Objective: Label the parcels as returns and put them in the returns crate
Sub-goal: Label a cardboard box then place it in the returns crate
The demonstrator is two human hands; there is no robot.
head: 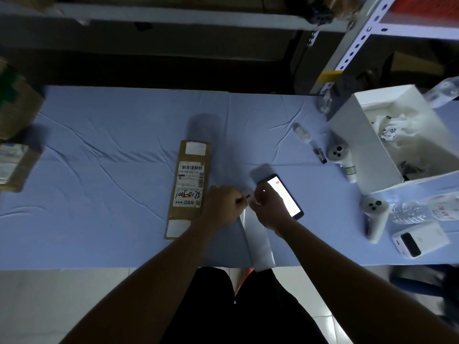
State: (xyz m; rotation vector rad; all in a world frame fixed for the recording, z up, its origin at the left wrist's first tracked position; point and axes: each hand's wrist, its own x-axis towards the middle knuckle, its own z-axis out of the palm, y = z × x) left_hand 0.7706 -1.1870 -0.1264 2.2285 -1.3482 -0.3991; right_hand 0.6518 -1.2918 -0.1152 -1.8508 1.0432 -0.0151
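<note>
Shipping label point(190, 184) on cardboard parcel point(183, 216): handwritten "1006-0175"; printed "159-159-K02-170" under barcode; "8元" near bottom edge; small white sticker point(248, 195): dark writing, illegible; bottle point(409, 211): red print, unreadable

Counted on one blue cloth-covered table point(99, 145): one flat brown cardboard parcel point(184, 214) bearing three white paper stickers, one long glossy white label strip point(259, 242), one black smartphone with lit screen point(285, 197), one white rectangular power bank point(419, 240), one open white cardboard box point(360, 140). Two white plastic handheld controllers, far point(337, 151) and near point(373, 212); two clear plastic bottles, near point(417, 211) and far point(444, 91), plus a possible third small one, too blurred to confirm. Two brown cardboard cartons at left edge, upper point(17, 108) and lower point(15, 165); two bare hands, left hand point(223, 204) and right hand point(267, 207).
</note>
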